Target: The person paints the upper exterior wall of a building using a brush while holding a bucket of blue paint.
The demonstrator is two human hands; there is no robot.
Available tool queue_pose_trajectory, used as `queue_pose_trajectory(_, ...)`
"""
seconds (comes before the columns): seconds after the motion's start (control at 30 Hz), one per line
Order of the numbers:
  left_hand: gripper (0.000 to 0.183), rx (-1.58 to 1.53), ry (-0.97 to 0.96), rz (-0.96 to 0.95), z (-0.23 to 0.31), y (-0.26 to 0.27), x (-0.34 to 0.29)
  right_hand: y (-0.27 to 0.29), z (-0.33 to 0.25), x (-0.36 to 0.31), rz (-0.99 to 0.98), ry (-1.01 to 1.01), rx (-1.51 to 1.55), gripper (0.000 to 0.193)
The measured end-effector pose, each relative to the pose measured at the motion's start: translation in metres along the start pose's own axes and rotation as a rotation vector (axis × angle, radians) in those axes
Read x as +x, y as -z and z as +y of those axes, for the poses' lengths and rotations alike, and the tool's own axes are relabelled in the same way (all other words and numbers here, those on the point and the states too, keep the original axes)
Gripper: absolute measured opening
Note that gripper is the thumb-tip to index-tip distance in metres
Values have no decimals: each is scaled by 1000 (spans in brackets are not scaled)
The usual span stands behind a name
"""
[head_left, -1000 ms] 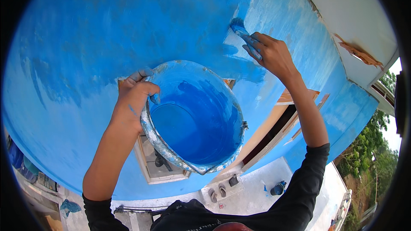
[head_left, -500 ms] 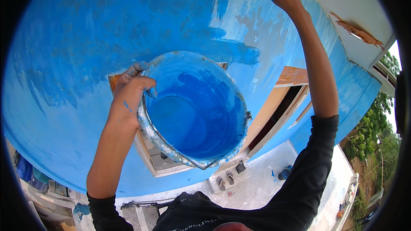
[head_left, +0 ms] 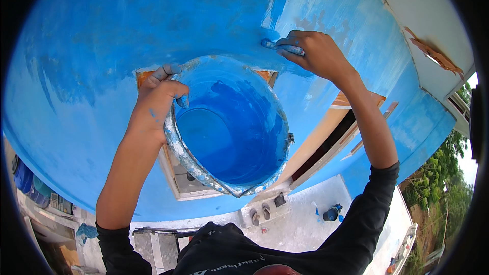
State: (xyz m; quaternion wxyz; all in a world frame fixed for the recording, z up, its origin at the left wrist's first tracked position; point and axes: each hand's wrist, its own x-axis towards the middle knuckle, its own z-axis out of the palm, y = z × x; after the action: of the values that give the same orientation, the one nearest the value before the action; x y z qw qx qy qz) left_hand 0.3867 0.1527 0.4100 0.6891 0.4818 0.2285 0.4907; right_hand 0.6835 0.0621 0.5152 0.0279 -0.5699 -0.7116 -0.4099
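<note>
My left hand (head_left: pixel 162 103) grips the left rim of a paint bucket (head_left: pixel 175 147), thumb and fingers closed over its edge. Blue paint (head_left: pixel 204 132) coats the inside and lies at the bottom, and dried white and blue paint crusts the rim. To the right and a little above, my right hand (head_left: pixel 318 56) is closed round the handle of a paintbrush (head_left: pixel 290 49). Its head touches or nearly touches the blue wall (head_left: pixel 153 20), beside the boundary between darker fresh-looking blue and paler, patchy blue. Blue smears mark my left fingers and wrist.
Behind the bucket is a window frame (head_left: pixel 198 194); right of it stands a doorway (head_left: pixel 326 142). Far below on the pale floor are a pair of sandals (head_left: pixel 261 214) and a small dark bucket (head_left: pixel 332 213). The eave (head_left: pixel 428 15) overhangs at upper right, with trees (head_left: pixel 433 173) beyond.
My right hand has come down and slightly left with the paintbrush, from the top edge to just above the bucket. The bucket and left hand have shifted only slightly.
</note>
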Motion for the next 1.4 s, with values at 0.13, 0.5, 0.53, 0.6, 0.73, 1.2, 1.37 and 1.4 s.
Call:
queue_pose_trajectory(0.13, 39, 29, 7, -11, -4, 2, 4, 27, 15, 17, 101, -28, 7, 29)
queue_pose_trajectory(0.5, 33, 26, 21, -27, -5, 4, 9, 29, 78, 60, 548, -98, -178, 25)
queue_pose_trajectory(0.53, 34, 20, 26, -33, -1, 5, 8, 27, 65, 56, 463, -73, -154, 24)
queue_pose_trajectory(0.6, 34, 7, 26, -36, 5, 5, 3, 8, 41, 42, 392, -59, -102, 24)
queue_pose_trajectory(0.73, 38, 52, -12, -37, 3, 6, 2, -16, 6, 9, 282, -95, 69, 21)
queue_pose_trajectory(1.2, 32, -39, 135, -23, 12, 3, 10, 39, 73, 51, 202, -308, 284, 27)
queue_pose_trajectory(1.37, 34, -48, 120, 26, 7, 9, 7, 43, 63, 46, 478, -122, 0, 23)
queue_pose_trajectory(1.4, 33, -42, 109, 28, 6, 10, 7, 37, 55, 38, 431, -110, -27, 23)
